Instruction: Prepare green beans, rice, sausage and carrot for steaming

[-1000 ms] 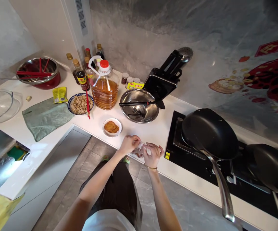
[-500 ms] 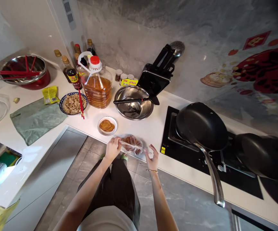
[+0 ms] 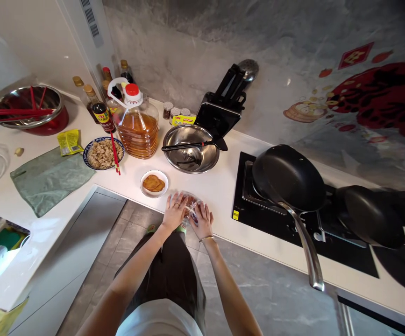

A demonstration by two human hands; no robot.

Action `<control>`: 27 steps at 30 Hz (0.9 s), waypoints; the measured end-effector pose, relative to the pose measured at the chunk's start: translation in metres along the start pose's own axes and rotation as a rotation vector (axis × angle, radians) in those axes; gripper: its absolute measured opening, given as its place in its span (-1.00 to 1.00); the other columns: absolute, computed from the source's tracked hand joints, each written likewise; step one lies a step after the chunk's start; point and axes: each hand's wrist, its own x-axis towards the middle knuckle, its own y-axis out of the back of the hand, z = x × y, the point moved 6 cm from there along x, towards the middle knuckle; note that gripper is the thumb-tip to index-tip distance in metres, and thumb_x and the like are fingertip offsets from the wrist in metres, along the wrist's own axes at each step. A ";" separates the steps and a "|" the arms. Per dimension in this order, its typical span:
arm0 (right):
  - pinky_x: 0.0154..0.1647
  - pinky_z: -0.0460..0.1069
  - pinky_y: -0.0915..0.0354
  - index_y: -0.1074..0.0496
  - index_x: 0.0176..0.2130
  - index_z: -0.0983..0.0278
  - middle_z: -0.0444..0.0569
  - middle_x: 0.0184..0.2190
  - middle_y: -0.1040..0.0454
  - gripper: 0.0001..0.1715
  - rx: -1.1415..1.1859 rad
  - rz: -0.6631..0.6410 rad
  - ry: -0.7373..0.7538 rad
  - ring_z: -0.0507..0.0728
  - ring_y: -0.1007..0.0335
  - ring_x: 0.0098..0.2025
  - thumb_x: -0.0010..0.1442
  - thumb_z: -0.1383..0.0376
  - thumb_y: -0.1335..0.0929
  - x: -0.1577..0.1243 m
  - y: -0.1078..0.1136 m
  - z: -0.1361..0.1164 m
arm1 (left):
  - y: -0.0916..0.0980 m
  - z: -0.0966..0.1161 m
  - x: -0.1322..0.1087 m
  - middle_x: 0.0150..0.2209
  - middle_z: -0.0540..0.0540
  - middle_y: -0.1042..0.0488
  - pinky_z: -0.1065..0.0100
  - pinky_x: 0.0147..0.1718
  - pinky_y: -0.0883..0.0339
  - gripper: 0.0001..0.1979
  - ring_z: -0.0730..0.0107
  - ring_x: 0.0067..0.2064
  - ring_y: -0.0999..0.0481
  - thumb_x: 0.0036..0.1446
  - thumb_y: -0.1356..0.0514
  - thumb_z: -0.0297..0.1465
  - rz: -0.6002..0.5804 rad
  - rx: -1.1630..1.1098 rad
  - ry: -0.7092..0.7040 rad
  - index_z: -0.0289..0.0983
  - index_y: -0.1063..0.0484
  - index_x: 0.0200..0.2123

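A reddish-brown mass of food under crinkled clear plastic wrap (image 3: 190, 203) sits at the counter's front edge; whether a bowl lies beneath it I cannot tell. My left hand (image 3: 174, 211) rests on its left side, fingers stretched out over the wrap. From the right, my right hand (image 3: 201, 221) lies against it with fingers spread. The two hands partly hide the wrapped food. Just behind my left hand stands a small white dish (image 3: 142, 186) with golden-brown fried pieces (image 3: 153, 183) in it.
Behind is a steel bowl (image 3: 174, 161) with a black spatula (image 3: 188, 146) across it. To its left stand an oil jug (image 3: 137, 135) and a patterned bowl of chopped food (image 3: 100, 153) with red chopsticks (image 3: 114, 154). A black frying pan (image 3: 288, 177) sits on the stove at right.
My left hand has let go of its pinch on the wrap's edge and now lies flat on top. My right hand has moved left onto the wrapped food. The view has shifted slightly.
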 end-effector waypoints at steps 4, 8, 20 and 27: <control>0.25 0.35 0.05 -0.12 0.30 0.11 0.09 0.33 -0.09 -0.31 0.006 -0.005 0.000 0.34 0.09 0.37 0.21 0.11 -0.26 -0.002 -0.001 0.004 | 0.000 -0.001 -0.001 0.33 -0.17 -0.12 -0.18 0.28 0.15 -0.51 -0.01 0.35 -0.01 0.25 0.02 -0.43 -0.006 -0.017 -0.006 -0.20 -0.19 0.25; 0.25 0.35 0.05 -0.16 0.27 0.13 0.11 0.31 -0.13 -0.32 0.042 0.006 0.002 0.35 0.09 0.36 0.21 0.08 -0.27 -0.006 0.000 0.003 | 0.001 0.000 -0.003 0.32 -0.19 -0.13 -0.16 0.28 0.14 -0.51 0.02 0.35 -0.02 0.25 0.02 -0.42 -0.012 0.001 -0.001 -0.19 -0.18 0.25; 0.23 0.26 -0.06 -0.45 -0.04 0.17 0.07 0.09 -0.39 -0.68 0.195 0.253 0.043 0.26 -0.15 0.24 0.22 0.25 -0.28 0.001 0.053 -0.007 | 0.036 0.029 -0.007 0.19 -0.18 -0.31 -0.17 0.27 0.17 -0.77 0.03 0.33 -0.03 0.19 -0.13 -0.32 0.083 -0.099 -0.014 -0.21 -0.44 -0.10; 0.24 0.32 0.07 -0.52 -0.35 0.15 0.00 0.02 -0.45 -0.85 0.084 0.250 0.082 0.28 -0.18 0.21 0.19 0.20 -0.35 0.009 0.062 0.004 | 0.045 0.024 -0.003 -0.01 -0.13 -0.46 -0.17 0.27 0.17 -0.84 0.08 0.27 -0.15 0.21 -0.08 -0.48 0.089 -0.085 0.007 -0.23 -0.46 -0.30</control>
